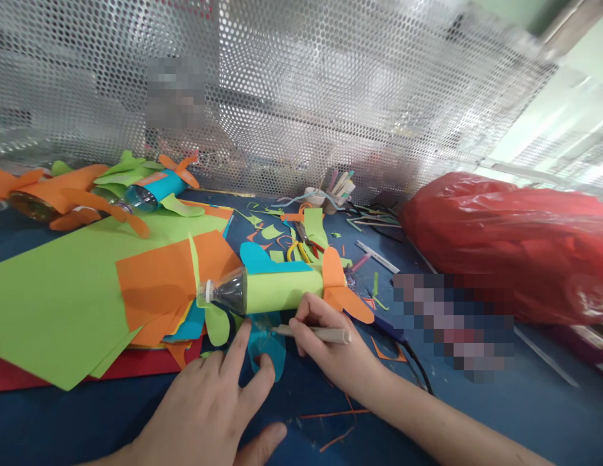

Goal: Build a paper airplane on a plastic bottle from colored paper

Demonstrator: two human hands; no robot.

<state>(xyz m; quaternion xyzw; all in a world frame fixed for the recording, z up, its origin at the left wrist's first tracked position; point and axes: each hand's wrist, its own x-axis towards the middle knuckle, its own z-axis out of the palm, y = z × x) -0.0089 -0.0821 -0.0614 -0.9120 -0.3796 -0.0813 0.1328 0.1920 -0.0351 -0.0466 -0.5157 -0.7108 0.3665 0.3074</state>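
A plastic bottle (284,288) wrapped in light green paper lies on its side, its white cap to the left. Orange petal shapes (334,272) stand at its right end and a blue piece (260,257) is on its upper side. Below the bottle lies a translucent blue piece (276,356). My left hand (216,395) rests with spread fingers at this piece's left edge, holding nothing. My right hand (330,333) grips a light grey pen (330,334), its tip at the blue piece.
Green sheets (53,291) and orange sheets (155,288) are stacked left. Other paper-covered bottles (158,188) lie behind them. Scissors (298,251) and paper scraps lie beyond the bottle. A red plastic bag (505,239) bulges at right; a perforated metal screen (301,97) stands behind.
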